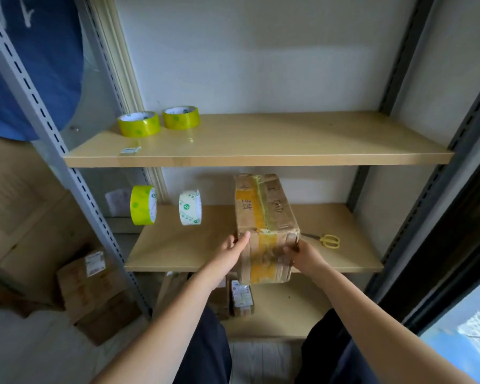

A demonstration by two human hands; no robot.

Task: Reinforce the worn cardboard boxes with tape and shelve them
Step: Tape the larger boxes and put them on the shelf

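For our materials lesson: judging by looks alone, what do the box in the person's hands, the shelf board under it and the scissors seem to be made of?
Box: brown cardboard, matte and creased, wrapped in glossy clear and yellowish tape that catches the light.
Shelf board: probably laminated wood or fibreboard; smooth, even tan face, no visible grain.
Scissors: yellow handles, likely plastic; dark thin blades, probably metal, too small to confirm.

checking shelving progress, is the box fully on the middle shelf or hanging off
Hanging off. The box near end juts past the middle shelf front edge, gripped by left hand and right hand.
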